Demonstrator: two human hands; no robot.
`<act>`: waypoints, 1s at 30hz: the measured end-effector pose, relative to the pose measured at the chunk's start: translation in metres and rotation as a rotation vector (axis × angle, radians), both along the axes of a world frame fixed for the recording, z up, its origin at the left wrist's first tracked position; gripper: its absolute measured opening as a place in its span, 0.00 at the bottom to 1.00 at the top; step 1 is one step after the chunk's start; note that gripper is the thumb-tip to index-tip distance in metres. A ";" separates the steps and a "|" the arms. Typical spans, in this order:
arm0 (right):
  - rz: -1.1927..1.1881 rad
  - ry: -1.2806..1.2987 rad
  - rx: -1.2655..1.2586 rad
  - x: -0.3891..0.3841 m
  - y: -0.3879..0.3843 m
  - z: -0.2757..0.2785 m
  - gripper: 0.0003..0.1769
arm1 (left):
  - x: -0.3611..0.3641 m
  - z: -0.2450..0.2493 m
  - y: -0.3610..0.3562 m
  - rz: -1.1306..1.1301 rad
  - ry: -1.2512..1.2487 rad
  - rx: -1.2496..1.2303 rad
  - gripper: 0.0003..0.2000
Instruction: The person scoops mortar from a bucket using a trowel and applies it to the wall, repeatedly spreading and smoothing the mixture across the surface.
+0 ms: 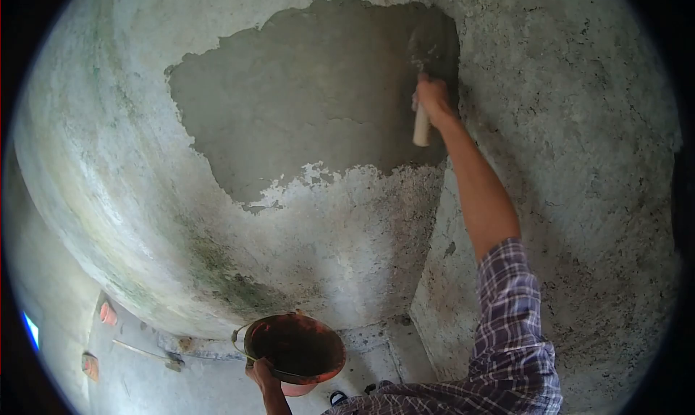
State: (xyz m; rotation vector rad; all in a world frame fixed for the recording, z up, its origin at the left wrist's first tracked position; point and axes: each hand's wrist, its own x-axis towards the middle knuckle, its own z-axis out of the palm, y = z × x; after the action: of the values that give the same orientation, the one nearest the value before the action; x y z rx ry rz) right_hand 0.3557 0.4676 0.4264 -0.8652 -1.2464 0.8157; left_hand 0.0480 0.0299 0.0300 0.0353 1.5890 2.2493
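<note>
My right hand (pixel 432 100) is closed round the pale handle of a trowel (pixel 421 129), whose blade lies against a dark grey patch of wet plaster (pixel 304 96) near the wall corner. The blade is hard to tell from the plaster. Low in the view, my left hand (pixel 262 372) grips the edge of a reddish bucket (pixel 293 378) at its left side, by the wire handle. The inside of the bucket is dark, and its contents are hard to make out.
A rough side wall (pixel 579 161) meets the plastered wall (pixel 326 248) at a corner on the right. On the floor (pixel 210 390) at the lower left lie a long-handled tool (pixel 145 352) and two reddish objects, one of them a small pot (pixel 108 314). A sandalled foot (pixel 338 397) shows below.
</note>
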 end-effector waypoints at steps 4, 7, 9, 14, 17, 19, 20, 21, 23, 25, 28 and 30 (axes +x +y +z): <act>0.153 -0.244 0.047 -0.068 -0.012 -0.009 0.18 | -0.002 -0.008 0.002 -0.027 -0.020 -0.099 0.13; 0.091 -0.651 0.113 -0.142 -0.051 -0.024 0.26 | 0.014 0.003 0.007 -0.106 0.051 -0.187 0.13; 0.124 -0.793 0.139 -0.128 -0.083 -0.016 0.27 | 0.024 0.015 0.012 -0.151 0.098 -0.211 0.13; -0.115 -0.540 0.165 -0.049 -0.055 -0.020 0.21 | 0.022 0.017 0.007 -0.196 0.089 -0.130 0.14; -0.212 -0.376 0.043 0.014 -0.004 -0.016 0.24 | 0.017 0.001 0.009 -0.087 -0.001 0.025 0.16; -0.243 -0.343 0.011 0.019 -0.004 -0.017 0.25 | 0.015 0.001 0.004 -0.116 0.003 0.002 0.17; -0.192 -0.232 -0.045 0.009 -0.003 -0.020 0.25 | 0.016 0.001 0.005 -0.144 0.009 -0.020 0.17; -0.136 -0.121 -0.106 -0.004 0.001 -0.025 0.26 | 0.016 -0.001 0.004 -0.143 0.006 -0.015 0.17; -0.080 -0.074 -0.057 -0.033 0.007 -0.029 0.25 | 0.018 -0.002 0.006 -0.100 0.004 -0.174 0.15; 0.123 -0.123 -0.023 -0.065 0.003 -0.045 0.23 | 0.027 0.006 0.012 -0.091 0.000 -0.189 0.14; 0.158 -0.875 0.077 -0.133 -0.077 -0.056 0.22 | 0.035 0.014 0.028 -0.102 0.031 -0.308 0.13; 0.286 -1.006 0.184 -0.167 -0.090 -0.085 0.22 | 0.034 0.013 0.025 -0.087 0.053 -0.425 0.12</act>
State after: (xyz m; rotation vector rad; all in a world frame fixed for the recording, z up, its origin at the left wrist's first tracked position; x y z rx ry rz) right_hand 0.1883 0.3773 0.3414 -0.9876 -2.3279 0.4484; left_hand 0.0821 0.0548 0.0427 0.0484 2.0186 1.8191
